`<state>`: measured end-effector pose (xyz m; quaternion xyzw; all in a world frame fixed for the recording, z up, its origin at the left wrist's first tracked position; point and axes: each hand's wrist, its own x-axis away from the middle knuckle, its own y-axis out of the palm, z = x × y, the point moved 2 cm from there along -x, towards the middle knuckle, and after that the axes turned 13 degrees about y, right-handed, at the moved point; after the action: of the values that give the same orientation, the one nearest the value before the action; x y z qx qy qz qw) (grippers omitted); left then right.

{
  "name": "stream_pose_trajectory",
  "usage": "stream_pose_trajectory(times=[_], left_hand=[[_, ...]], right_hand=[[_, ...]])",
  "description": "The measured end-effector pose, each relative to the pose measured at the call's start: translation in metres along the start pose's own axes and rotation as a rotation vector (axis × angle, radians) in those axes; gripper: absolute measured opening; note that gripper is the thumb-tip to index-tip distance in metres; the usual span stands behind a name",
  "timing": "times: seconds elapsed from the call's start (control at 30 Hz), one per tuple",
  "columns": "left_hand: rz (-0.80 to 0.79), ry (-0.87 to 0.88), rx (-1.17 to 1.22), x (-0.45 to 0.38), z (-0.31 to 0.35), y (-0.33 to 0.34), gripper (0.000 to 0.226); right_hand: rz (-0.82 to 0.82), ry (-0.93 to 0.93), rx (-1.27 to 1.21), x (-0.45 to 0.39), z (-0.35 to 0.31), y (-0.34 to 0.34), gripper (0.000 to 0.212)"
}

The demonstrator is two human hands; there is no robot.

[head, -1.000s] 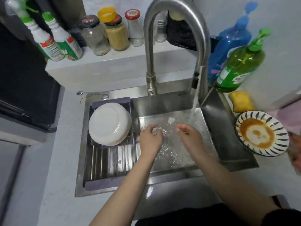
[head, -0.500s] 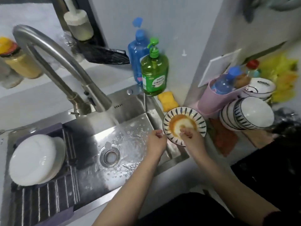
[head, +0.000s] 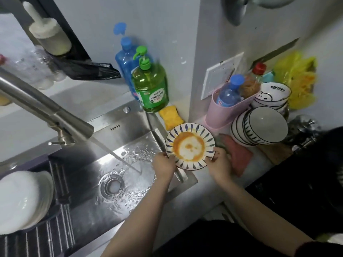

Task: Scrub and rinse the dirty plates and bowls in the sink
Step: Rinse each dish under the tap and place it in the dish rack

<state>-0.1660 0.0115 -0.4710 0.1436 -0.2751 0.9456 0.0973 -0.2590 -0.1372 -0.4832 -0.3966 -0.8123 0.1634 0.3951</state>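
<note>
At the far left edge we've got white plates (head: pixel 22 201) stacked on the dark drying rack (head: pixel 55 236), which sits over the left part of the sink (head: pixel 89 206). Sliding right, the faucet (head: pixel 46 110) angles down from the upper left, water running and striking the basin just right of the drain (head: pixel 112 187). Behind it, upper centre, the green soap bottle (head: pixel 150 88) stands in front of a blue bottle (head: pixel 126 58), with a yellow sponge (head: pixel 171 116) just beside it.

Now the action, centre frame: our left hand (head: pixel 164 166) grips the lower left rim of the dirty plate (head: pixel 190 146), fingers curled under and thumb on the edge. Our right hand (head: pixel 220 165) pinches the lower right rim the same way. The plate, smeared with an orange ring of sauce, is held roughly level and face up over the sink's right edge, not yet under the water.

Here's the key relation: the stream falls to the plate's lower left, on the left hand's side, so we judge the plate has to travel left and down into the basin (the left hand looks set to lead).

Further right, patterned bowls (head: pixel 259 125) are stacked on the counter beside a pink holder (head: pixel 220 110), likely still waiting their turn.
</note>
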Motion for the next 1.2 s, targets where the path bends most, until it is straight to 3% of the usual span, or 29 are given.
stream_pose_trajectory(times=[0.1, 0.2, 0.37, 0.53, 0.63, 0.9, 1.2], left_hand=[[-0.004, 0.057, -0.102, 0.005, 0.004, -0.002, 0.015], [0.045, 0.136, -0.136, 0.006, -0.001, 0.006, 0.027], [0.159, 0.079, -0.079, 0.004, 0.003, -0.003, 0.021], [0.081, 0.017, -0.054, -0.006, 0.005, -0.006, 0.019], [0.040, 0.000, -0.072, -0.011, 0.004, -0.008, 0.031], [0.090, -0.066, 0.313, -0.019, 0.001, -0.017, 0.020], [0.200, -0.128, 0.708, 0.002, -0.010, -0.097, 0.013]], right_hand=[[-0.029, 0.030, -0.043, 0.002, -0.003, 0.002, 0.048], [-0.012, 0.022, 0.074, 0.001, -0.002, 0.003, 0.037], [0.036, -0.026, 0.106, 0.000, 0.000, 0.004, 0.039], [0.031, -0.019, 0.061, 0.001, 0.000, 0.004, 0.037], [0.047, -0.053, 0.026, 0.003, 0.000, 0.000, 0.037], [-0.059, -0.110, -0.259, 0.007, -0.011, -0.003, 0.048], [-0.452, -0.103, -0.509, 0.044, -0.070, 0.038, 0.049]])
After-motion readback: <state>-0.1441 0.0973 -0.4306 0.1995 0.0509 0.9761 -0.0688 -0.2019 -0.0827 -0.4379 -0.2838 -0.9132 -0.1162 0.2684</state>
